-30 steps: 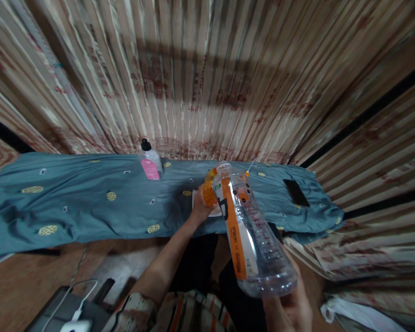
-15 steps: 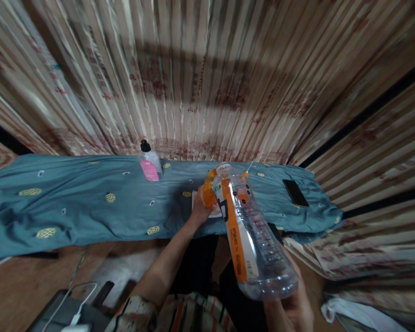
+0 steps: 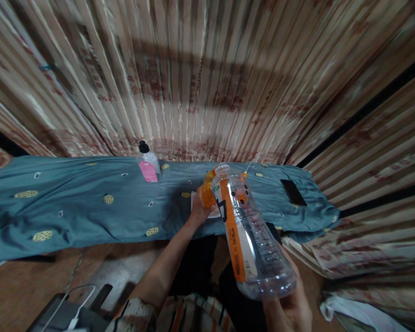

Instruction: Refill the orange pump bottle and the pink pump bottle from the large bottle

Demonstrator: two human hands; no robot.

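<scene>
My right hand (image 3: pixel 292 302) is closed around the lower part of a large clear plastic bottle (image 3: pixel 252 240) with an orange and white label. The bottle is tilted, its uncapped-looking neck pointing away from me, and it looks empty. My left hand (image 3: pixel 199 210) grips an amber, see-through container (image 3: pixel 208 191) beside the bottle's neck; the bottle partly covers it, so its exact kind is unclear. Under the left hand lies a white sheet or pad (image 3: pixel 194 199), mostly hidden. A thin pale stick with an orange end (image 3: pixel 245 174) shows just past the bottle's shoulder.
A blue patterned cloth (image 3: pixel 124 216) covers the long table. On it stand a pump-top bottle with a pink label (image 3: pixel 148 167) at left and a dark phone (image 3: pixel 293 192) at right. Striped curtains (image 3: pixel 193 92) hang behind. A white cable (image 3: pixel 85 299) lies at lower left.
The view has shifted very slightly. Both hands keep their hold on the bottle and the amber container, with no clear movement between them.
</scene>
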